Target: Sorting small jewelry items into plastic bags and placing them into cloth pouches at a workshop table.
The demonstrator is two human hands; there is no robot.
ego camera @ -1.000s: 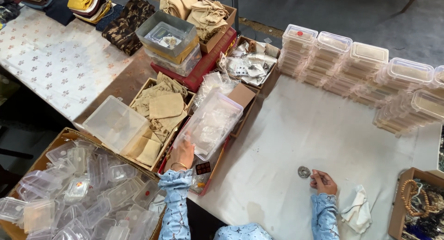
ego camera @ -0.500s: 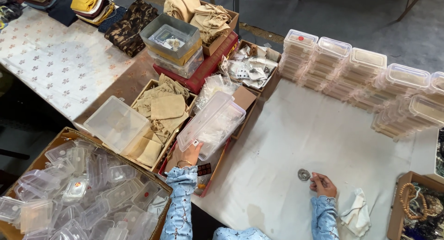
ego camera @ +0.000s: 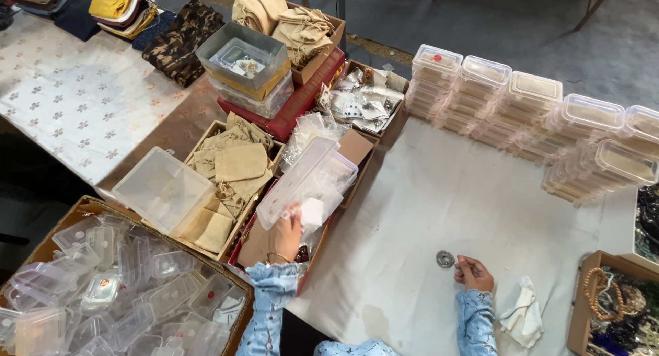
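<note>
A small clear plastic packet (ego camera: 312,210) is sitting pinched in the left hand (ego camera: 287,227) above the tilted clear plastic tub (ego camera: 307,179). The right hand (ego camera: 472,273) is resting on the white cloth (ego camera: 439,205), fingers curled beside a small silver metal ring (ego camera: 445,259), steadying it.

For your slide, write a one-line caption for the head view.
Left hand lifts a small clear bag from a plastic tub; right hand holds jewellery.

Left hand (ego camera: 287,227) grips a clear plastic container (ego camera: 307,182); right hand (ego camera: 472,273) touches a metal ring (ego camera: 446,259).
</note>
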